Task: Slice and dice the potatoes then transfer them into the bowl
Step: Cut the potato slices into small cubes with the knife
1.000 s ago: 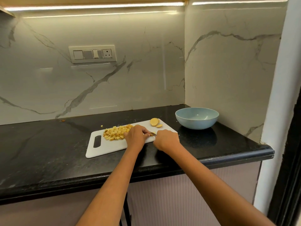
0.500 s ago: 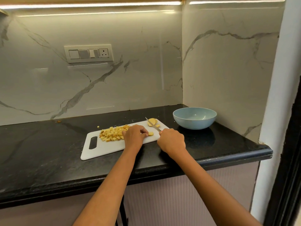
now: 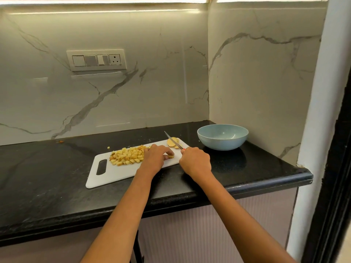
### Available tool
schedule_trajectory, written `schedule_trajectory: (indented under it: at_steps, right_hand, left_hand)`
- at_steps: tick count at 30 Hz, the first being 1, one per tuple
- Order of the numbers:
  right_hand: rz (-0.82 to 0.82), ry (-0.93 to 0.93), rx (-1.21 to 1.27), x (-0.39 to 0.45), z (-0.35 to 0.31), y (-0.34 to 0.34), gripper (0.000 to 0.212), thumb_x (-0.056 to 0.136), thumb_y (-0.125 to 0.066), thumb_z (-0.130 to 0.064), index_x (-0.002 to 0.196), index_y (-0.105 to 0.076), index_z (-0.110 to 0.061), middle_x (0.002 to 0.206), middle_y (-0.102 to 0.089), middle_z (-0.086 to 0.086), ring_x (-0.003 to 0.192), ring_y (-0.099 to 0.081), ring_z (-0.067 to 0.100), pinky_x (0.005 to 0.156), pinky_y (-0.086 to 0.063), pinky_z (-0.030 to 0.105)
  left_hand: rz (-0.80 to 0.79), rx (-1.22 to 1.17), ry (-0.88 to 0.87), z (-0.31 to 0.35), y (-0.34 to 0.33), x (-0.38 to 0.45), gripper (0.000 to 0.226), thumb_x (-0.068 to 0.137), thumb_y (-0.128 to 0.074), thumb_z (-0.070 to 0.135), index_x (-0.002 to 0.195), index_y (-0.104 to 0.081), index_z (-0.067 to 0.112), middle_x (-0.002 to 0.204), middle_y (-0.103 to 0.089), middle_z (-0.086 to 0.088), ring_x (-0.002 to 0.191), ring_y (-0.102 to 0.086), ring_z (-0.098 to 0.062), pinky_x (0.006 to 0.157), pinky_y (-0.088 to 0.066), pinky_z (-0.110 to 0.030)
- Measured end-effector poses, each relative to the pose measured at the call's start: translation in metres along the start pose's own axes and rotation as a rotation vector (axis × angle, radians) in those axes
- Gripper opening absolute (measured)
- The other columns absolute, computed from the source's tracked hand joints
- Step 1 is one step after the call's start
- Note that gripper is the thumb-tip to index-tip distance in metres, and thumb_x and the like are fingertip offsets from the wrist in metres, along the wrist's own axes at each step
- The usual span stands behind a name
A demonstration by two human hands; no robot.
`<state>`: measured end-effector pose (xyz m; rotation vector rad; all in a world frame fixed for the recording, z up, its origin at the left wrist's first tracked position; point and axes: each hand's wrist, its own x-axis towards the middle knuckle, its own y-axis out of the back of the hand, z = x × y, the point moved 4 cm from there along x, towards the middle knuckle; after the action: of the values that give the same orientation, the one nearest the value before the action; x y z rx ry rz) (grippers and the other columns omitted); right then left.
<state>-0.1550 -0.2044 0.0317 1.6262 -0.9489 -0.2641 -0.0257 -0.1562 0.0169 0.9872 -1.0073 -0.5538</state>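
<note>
A heap of small yellow diced potato cubes point(image 3: 127, 156) is lying on the middle of a white rectangular plastic cutting board point(image 3: 114, 175), which is sitting flat and slightly askew on the worktop, its handle slot at the left end. One stray cube point(image 3: 108, 147) is lying off the board, just behind it. A few round pale-yellow potato slices point(image 3: 173, 142) are resting at the board's far right corner (overlapping one another). A small piece of sliced potato point(image 3: 170, 156) is sitting nearer the front. A round pale-blue bowl point(image 3: 222, 137) is standing upright just right of the board, holding no potato.
</note>
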Motion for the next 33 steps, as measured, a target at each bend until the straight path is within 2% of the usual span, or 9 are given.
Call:
schedule_trajectory:
  at_steps: [4, 7, 12, 15, 18, 25, 33]
  right_hand:
    - [-0.048, 0.073, -0.148, -0.011, -0.005, 0.002, 0.029, 0.098, -0.038, -0.023, 0.117, -0.057, -0.011, 0.111, -0.060, 0.008, 0.097, -0.059, 0.022, 0.069, -0.038, 0.028]
    - [-0.084, 0.032, -0.178, -0.020, -0.002, 0.004, 0.027, 0.097, -0.042, -0.026, 0.115, -0.056, -0.011, 0.108, -0.061, 0.007, 0.095, -0.059, 0.020, 0.070, -0.038, 0.027]
    - [-0.171, -0.066, -0.063, -0.027, 0.005, 0.016, 0.029, 0.096, -0.042, -0.031, 0.110, -0.056, -0.010, 0.106, -0.061, 0.006, 0.084, -0.052, 0.017, 0.073, -0.039, 0.027]
    - [-0.193, -0.067, -0.033, -0.030, -0.002, 0.015, 0.029, 0.096, -0.041, -0.029, 0.112, -0.056, -0.010, 0.111, -0.061, 0.007, 0.094, -0.056, 0.019, 0.076, -0.038, 0.027]
    - [-0.166, -0.046, -0.066, -0.035, -0.012, 0.012, 0.030, 0.096, -0.041, -0.028, 0.115, -0.056, -0.010, 0.112, -0.061, 0.007, 0.100, -0.058, 0.020, 0.074, -0.037, 0.026]
    - [-0.118, -0.077, -0.024, -0.042, -0.013, 0.014, 0.028, 0.097, -0.041, -0.025, 0.113, -0.057, -0.010, 0.108, -0.062, 0.007, 0.096, -0.059, 0.019, 0.071, -0.038, 0.026]
    - [-0.165, -0.077, 0.018, -0.044, -0.017, 0.013, 0.031, 0.097, -0.041, -0.028, 0.120, -0.054, -0.010, 0.116, -0.060, 0.007, 0.104, -0.057, 0.021, 0.075, -0.037, 0.026]
  left_hand:
    - [-0.008, -0.108, 0.042, -0.006, 0.001, -0.006, 0.021, 0.093, -0.052, 0.020, 0.108, -0.066, 0.024, 0.116, -0.062, 0.000, 0.109, -0.050, -0.021, 0.093, -0.034, -0.036]
    - [-0.019, -0.117, 0.072, -0.009, 0.003, -0.010, 0.021, 0.094, -0.051, 0.025, 0.109, -0.066, 0.022, 0.115, -0.061, -0.002, 0.108, -0.051, -0.022, 0.092, -0.038, -0.037]
    - [0.006, -0.027, 0.160, -0.003, 0.006, -0.017, 0.025, 0.094, -0.049, 0.033, 0.112, -0.062, 0.022, 0.115, -0.060, 0.001, 0.114, -0.048, -0.020, 0.092, -0.029, -0.038]
    - [0.010, -0.056, 0.235, -0.005, 0.010, -0.020, 0.027, 0.094, -0.051, 0.031, 0.117, -0.060, 0.021, 0.118, -0.061, 0.000, 0.116, -0.048, -0.020, 0.094, -0.027, -0.037]
    - [0.029, -0.111, 0.284, -0.009, 0.012, -0.022, 0.022, 0.093, -0.053, 0.024, 0.113, -0.064, 0.023, 0.120, -0.062, 0.000, 0.115, -0.050, -0.019, 0.095, -0.027, -0.037]
    - [0.139, -0.237, 0.269, -0.010, 0.016, -0.031, 0.017, 0.088, -0.062, 0.023, 0.103, -0.069, 0.020, 0.111, -0.066, 0.003, 0.103, -0.056, -0.016, 0.092, -0.030, -0.036]
    - [0.134, -0.220, 0.235, -0.010, 0.015, -0.030, 0.017, 0.088, -0.061, 0.027, 0.100, -0.072, 0.023, 0.112, -0.066, 0.005, 0.104, -0.055, -0.015, 0.088, -0.028, -0.035]
